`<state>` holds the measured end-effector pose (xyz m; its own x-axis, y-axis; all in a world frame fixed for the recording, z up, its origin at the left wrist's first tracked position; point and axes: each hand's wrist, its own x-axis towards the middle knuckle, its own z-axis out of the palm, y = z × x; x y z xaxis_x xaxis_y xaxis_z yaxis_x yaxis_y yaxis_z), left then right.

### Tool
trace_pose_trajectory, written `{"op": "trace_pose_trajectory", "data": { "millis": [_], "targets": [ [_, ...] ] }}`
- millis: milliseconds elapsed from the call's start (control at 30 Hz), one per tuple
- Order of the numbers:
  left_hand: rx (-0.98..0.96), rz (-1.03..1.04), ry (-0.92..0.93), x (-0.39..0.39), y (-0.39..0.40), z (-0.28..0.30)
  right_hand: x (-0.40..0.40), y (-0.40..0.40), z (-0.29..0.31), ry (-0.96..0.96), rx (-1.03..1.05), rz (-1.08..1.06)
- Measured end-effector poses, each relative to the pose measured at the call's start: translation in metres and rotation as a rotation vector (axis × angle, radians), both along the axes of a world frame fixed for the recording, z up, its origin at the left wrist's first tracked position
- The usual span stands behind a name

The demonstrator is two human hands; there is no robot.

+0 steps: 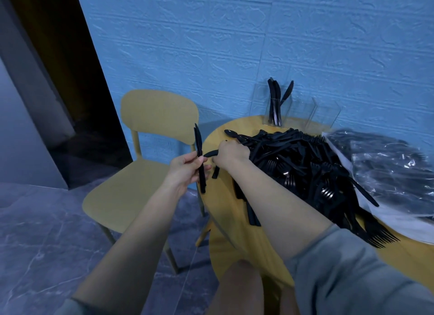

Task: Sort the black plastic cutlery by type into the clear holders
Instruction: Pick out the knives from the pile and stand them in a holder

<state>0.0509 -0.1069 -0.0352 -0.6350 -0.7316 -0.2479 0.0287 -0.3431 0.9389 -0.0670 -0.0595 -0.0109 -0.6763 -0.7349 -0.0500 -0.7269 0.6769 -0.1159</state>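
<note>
Yellow round table [220, 197] against blue wall: pile of black plastic cutlery [300, 164], light, stiff, slick, best pinched mid-handle; left hand [185, 171] holds upright knives [199, 159], right hand [231, 153] grips another at pile's edge; clear holders [303, 110] behind, one with knives.

Blue brick-textured wall [234, 44] at the back, dark doorway [58, 68] to the left, grey marbled floor [35, 232], yellow chair [145, 164] beside a round yellow table [218, 197], dim light throughout
</note>
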Motion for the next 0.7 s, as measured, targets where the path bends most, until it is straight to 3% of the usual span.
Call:
{"op": "trace_pose_trajectory", "data": {
  "millis": [467,700],
  "targets": [
    [0.027,-0.032,-0.021,0.001,0.004,-0.008,-0.004,0.012,0.017,-0.117,0.244,-0.001],
    [0.051,-0.061,-0.017,0.0,0.011,-0.008,-0.014,0.039,0.04,-0.494,0.282,0.031]
  ]
}}
